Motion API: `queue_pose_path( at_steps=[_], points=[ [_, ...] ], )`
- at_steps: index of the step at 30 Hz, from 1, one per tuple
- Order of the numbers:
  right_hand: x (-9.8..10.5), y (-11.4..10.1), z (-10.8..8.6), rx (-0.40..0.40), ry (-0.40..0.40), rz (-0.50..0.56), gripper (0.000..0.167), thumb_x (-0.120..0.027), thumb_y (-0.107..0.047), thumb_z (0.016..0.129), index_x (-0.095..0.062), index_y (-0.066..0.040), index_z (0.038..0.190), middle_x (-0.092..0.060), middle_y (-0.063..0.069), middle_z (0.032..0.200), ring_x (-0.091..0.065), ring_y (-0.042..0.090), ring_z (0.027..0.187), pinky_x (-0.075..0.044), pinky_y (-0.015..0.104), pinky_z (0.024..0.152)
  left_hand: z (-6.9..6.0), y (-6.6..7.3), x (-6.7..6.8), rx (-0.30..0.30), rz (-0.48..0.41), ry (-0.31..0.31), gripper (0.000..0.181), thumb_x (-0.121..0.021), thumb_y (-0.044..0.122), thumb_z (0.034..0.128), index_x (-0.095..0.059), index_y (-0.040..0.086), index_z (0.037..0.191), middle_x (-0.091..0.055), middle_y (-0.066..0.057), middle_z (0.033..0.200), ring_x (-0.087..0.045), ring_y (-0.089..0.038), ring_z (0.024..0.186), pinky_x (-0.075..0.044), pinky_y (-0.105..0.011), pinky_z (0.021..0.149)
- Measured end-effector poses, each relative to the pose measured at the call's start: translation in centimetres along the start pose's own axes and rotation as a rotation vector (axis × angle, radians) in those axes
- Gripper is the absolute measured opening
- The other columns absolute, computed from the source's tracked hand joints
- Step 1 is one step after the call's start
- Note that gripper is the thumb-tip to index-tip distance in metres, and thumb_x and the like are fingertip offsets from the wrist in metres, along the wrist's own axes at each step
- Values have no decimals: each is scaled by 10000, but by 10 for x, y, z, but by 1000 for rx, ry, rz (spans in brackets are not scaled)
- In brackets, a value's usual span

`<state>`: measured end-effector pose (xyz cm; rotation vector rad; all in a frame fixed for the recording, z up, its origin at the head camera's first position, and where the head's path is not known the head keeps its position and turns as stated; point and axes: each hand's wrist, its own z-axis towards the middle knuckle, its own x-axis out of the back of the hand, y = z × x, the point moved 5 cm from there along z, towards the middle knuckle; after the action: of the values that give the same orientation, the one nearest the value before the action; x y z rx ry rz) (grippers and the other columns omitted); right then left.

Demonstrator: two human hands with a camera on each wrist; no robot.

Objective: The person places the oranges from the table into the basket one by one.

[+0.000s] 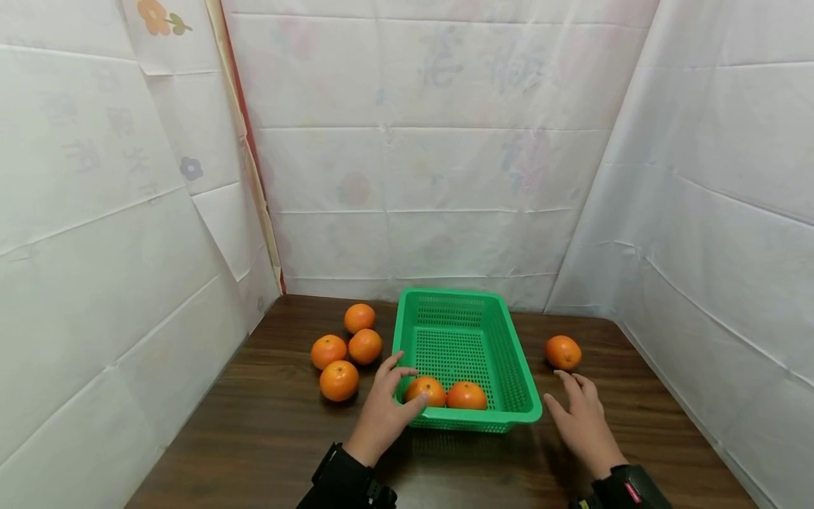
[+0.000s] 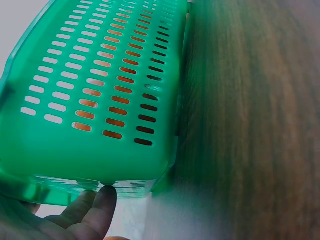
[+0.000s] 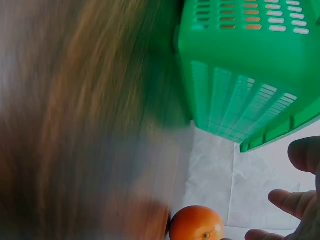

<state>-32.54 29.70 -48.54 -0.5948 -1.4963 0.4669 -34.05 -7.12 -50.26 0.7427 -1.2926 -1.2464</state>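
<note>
A green plastic basket point(image 1: 521, 375) stands on the table with two oranges point(image 1: 467, 396) side by side at its near end. My left hand point(image 1: 381, 410) is at the basket's near left corner, thumb and a finger reaching over the rim beside the left orange point(image 1: 427, 387). In the left wrist view other fingers point(image 2: 102, 210) lie outside, close against the basket's side wall; whether they press it is unclear. My right hand point(image 1: 581, 420) is to the right of the basket, fingers spread and holding nothing. Its fingertips are just short of a single orange point(image 1: 563, 352).
Several oranges point(image 1: 340, 380) cluster on the dark wooden table point(image 1: 254, 424), left of the basket. White patterned sheets point(image 1: 413, 170) hang behind and along both sides of the table.
</note>
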Motion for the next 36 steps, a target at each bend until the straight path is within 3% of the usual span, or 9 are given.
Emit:
queue_pose_path(
  at_steps=[14,21,30,36],
  points=[
    [20,6,34,77,86,-181,803,-573,-496,1082,-263,-51,1675,-120,420,1655,-266,715,1410,-463,856,1022,0,1,1,0,-22,-7,463,-723,379,1036,-593,154,1419,-158,-25,1792,-124,-426,1661,-311,-645,1337],
    [27,6,47,102,109,-214,761,-586,-443,1078,-308,-26,1651,-161,438,1631,-310,725,1368,-472,866,1001,-1,-1,0,-10,-13,-2,394,-722,363,1038,-603,222,1387,-169,-19,1788,-138,-411,1661,-310,-631,1341],
    [32,12,63,116,127,-242,700,-608,-370,1064,-342,-53,1627,-197,445,1597,-376,752,1290,-543,834,865,1,-3,0,-13,-3,-4,378,-721,361,1040,-612,218,1372,-177,-18,1787,-130,-410,1663,-303,-631,1344],
    [36,15,74,97,110,-260,691,-609,-344,1058,-348,-46,1624,-186,448,1601,-358,767,1296,-524,866,888,1,-3,0,-3,0,-10,387,-718,357,1043,-610,206,1382,-171,-18,1789,-126,-420,1662,-303,-634,1344]
  ],
)
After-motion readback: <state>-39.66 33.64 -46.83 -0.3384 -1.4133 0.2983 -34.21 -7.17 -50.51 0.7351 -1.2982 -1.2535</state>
